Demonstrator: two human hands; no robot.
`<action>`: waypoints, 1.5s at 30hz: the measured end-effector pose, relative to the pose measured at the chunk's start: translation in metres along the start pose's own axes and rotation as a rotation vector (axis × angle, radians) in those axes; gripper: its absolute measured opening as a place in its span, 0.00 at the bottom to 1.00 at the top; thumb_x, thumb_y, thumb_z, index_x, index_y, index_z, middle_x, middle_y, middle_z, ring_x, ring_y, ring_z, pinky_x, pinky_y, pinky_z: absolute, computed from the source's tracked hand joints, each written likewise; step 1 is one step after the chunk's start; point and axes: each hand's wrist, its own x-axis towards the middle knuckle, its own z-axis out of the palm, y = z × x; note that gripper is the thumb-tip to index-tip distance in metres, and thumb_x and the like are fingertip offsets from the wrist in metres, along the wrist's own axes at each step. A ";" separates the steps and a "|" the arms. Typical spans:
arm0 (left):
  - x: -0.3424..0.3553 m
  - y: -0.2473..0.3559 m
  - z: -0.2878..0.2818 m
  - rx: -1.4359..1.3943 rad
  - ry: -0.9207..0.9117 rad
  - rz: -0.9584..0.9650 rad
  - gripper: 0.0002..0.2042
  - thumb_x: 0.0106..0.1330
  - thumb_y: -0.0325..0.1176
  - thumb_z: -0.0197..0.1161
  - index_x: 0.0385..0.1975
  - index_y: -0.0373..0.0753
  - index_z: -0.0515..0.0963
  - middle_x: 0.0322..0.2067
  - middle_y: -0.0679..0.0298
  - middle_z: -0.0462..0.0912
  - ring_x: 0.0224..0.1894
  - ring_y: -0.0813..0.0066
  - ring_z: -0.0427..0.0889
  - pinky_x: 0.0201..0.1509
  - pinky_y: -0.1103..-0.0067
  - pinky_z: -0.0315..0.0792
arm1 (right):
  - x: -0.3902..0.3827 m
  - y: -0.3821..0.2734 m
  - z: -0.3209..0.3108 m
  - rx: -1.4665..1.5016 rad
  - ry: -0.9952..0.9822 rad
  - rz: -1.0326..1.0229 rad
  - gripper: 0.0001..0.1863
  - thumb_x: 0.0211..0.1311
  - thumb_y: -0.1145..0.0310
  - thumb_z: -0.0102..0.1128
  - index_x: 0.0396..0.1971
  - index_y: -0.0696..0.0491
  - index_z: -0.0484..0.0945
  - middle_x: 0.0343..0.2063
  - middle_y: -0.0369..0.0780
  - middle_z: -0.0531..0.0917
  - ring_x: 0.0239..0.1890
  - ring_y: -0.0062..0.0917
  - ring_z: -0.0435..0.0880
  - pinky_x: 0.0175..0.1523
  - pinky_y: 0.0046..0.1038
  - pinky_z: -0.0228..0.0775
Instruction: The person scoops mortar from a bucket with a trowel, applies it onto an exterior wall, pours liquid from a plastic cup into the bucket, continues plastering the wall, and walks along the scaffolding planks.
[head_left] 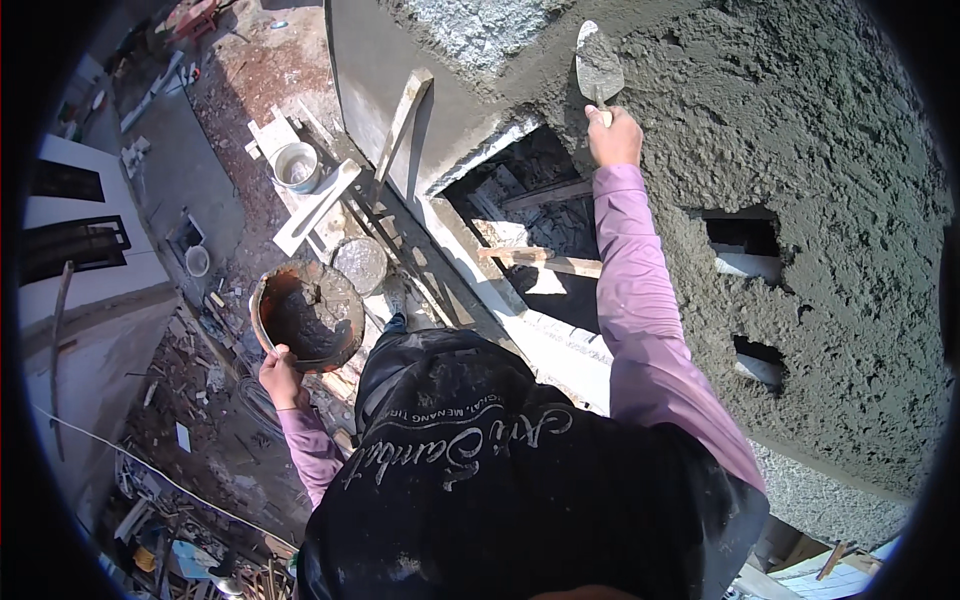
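Observation:
My right hand (614, 138) is wrapped round the handle of a trowel (599, 68), whose metal blade points up and away against the wall. Wet grey mortar (720, 120) covers that wall in a rough coat on the right. At the left, my left hand (283, 376) grips the near rim of a round orange-brown bucket (257, 318). Grey mortar (310, 318) lies inside the bucket and is smeared over its rim. The bucket hangs out to my left, well apart from the wall.
A rectangular wall opening (530, 170) lies left of my right arm, with a wooden piece (515, 253) across it. Two smaller holes (743, 235) break the mortar. A grey pail (297, 166) and a mortar-filled container (360, 264) stand near planks (318, 208). Rubble (200, 440) covers the ground far left.

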 end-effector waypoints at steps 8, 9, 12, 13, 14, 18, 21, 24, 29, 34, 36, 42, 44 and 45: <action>0.004 -0.013 0.012 0.112 -0.063 0.093 0.06 0.58 0.19 0.57 0.30 0.38 0.79 0.18 0.74 0.72 0.15 0.88 0.66 0.17 0.87 0.57 | -0.011 -0.017 -0.115 -0.149 0.168 -0.196 0.19 0.55 0.57 0.65 0.26 0.60 0.77 0.27 0.52 0.81 0.32 0.49 0.80 0.38 0.45 0.70; 0.004 -0.017 0.009 0.115 -0.076 0.105 0.06 0.58 0.19 0.57 0.30 0.38 0.79 0.18 0.74 0.72 0.15 0.88 0.66 0.17 0.87 0.57 | -0.023 -0.025 -0.126 -0.183 0.157 -0.275 0.18 0.54 0.57 0.66 0.25 0.60 0.76 0.27 0.52 0.81 0.31 0.49 0.80 0.37 0.44 0.70; -0.003 -0.030 0.002 -0.070 -0.029 0.036 0.02 0.63 0.24 0.60 0.29 0.38 0.78 0.18 0.73 0.71 0.14 0.86 0.66 0.16 0.85 0.58 | -0.072 -0.067 -0.159 0.140 -0.095 -0.387 0.17 0.51 0.59 0.69 0.26 0.59 0.78 0.22 0.51 0.80 0.27 0.45 0.82 0.33 0.37 0.72; -0.009 -0.029 0.001 -0.065 -0.039 0.050 0.02 0.63 0.24 0.60 0.29 0.38 0.78 0.18 0.73 0.71 0.14 0.86 0.66 0.16 0.85 0.58 | -0.088 -0.079 -0.180 0.242 -0.260 -0.368 0.16 0.50 0.60 0.70 0.29 0.59 0.81 0.22 0.50 0.81 0.25 0.42 0.82 0.33 0.34 0.73; -0.018 -0.026 0.001 -0.073 -0.071 0.050 0.03 0.64 0.25 0.61 0.28 0.38 0.77 0.18 0.72 0.72 0.15 0.84 0.67 0.16 0.84 0.59 | -0.100 -0.084 -0.199 0.355 -0.366 -0.436 0.17 0.49 0.61 0.70 0.31 0.59 0.81 0.21 0.47 0.81 0.23 0.36 0.81 0.31 0.31 0.72; -0.048 -0.030 0.007 -0.061 -0.064 0.071 0.04 0.63 0.26 0.62 0.26 0.37 0.76 0.18 0.70 0.73 0.16 0.82 0.70 0.17 0.83 0.61 | -0.108 -0.075 -0.255 0.705 -0.822 -0.671 0.16 0.58 0.60 0.65 0.36 0.58 0.82 0.23 0.39 0.82 0.22 0.22 0.80 0.28 0.24 0.70; -0.060 -0.048 0.005 -0.087 -0.065 0.102 0.04 0.62 0.28 0.63 0.27 0.36 0.77 0.20 0.67 0.76 0.17 0.79 0.72 0.19 0.81 0.65 | -0.085 -0.010 -0.243 1.088 -1.336 -0.232 0.15 0.64 0.59 0.59 0.35 0.59 0.79 0.23 0.38 0.81 0.20 0.19 0.78 0.25 0.18 0.68; -0.075 -0.061 0.003 0.157 -0.041 0.207 0.04 0.62 0.27 0.61 0.26 0.36 0.78 0.18 0.68 0.75 0.17 0.81 0.71 0.19 0.82 0.64 | -0.088 0.082 -0.227 1.131 -0.526 0.185 0.15 0.69 0.59 0.51 0.31 0.56 0.73 0.19 0.35 0.75 0.16 0.16 0.72 0.20 0.15 0.64; -0.121 -0.084 0.002 0.016 0.058 0.057 0.05 0.60 0.21 0.57 0.27 0.36 0.79 0.16 0.71 0.72 0.13 0.84 0.68 0.15 0.85 0.59 | -0.209 0.112 -0.301 1.041 0.083 0.111 0.15 0.72 0.61 0.48 0.41 0.59 0.72 0.22 0.37 0.75 0.18 0.15 0.71 0.22 0.16 0.63; -0.139 -0.085 0.050 0.049 -0.070 0.127 0.03 0.60 0.24 0.60 0.26 0.35 0.80 0.17 0.75 0.73 0.16 0.88 0.66 0.18 0.86 0.56 | -0.256 0.155 -0.251 0.818 -0.293 0.289 0.15 0.70 0.60 0.51 0.39 0.58 0.74 0.20 0.34 0.73 0.18 0.13 0.69 0.23 0.16 0.60; -0.146 -0.088 0.060 0.069 -0.079 0.150 0.04 0.59 0.22 0.60 0.26 0.35 0.81 0.18 0.75 0.74 0.17 0.89 0.66 0.20 0.87 0.56 | -0.267 0.157 -0.215 0.562 -0.474 0.279 0.14 0.68 0.60 0.54 0.33 0.58 0.76 0.18 0.33 0.73 0.17 0.13 0.70 0.23 0.17 0.62; -0.136 -0.082 0.071 0.020 -0.102 0.067 0.06 0.58 0.19 0.56 0.27 0.36 0.79 0.18 0.74 0.73 0.16 0.88 0.65 0.18 0.86 0.56 | -0.300 0.109 -0.079 0.211 -1.026 -0.153 0.18 0.56 0.57 0.63 0.36 0.58 0.78 0.28 0.53 0.82 0.35 0.49 0.81 0.42 0.43 0.71; -0.114 -0.090 0.086 0.020 -0.141 0.067 0.07 0.58 0.18 0.54 0.27 0.38 0.78 0.18 0.72 0.73 0.15 0.87 0.66 0.17 0.86 0.57 | -0.308 0.091 -0.022 0.188 -1.011 -0.320 0.19 0.57 0.57 0.63 0.36 0.59 0.77 0.30 0.55 0.82 0.36 0.50 0.82 0.41 0.43 0.73; -0.103 -0.096 0.096 0.002 -0.158 0.048 0.08 0.57 0.17 0.54 0.27 0.38 0.78 0.19 0.73 0.73 0.17 0.87 0.67 0.20 0.87 0.58 | -0.312 0.087 0.011 0.181 -1.055 -0.314 0.18 0.57 0.58 0.62 0.36 0.59 0.77 0.29 0.55 0.82 0.37 0.50 0.82 0.43 0.43 0.73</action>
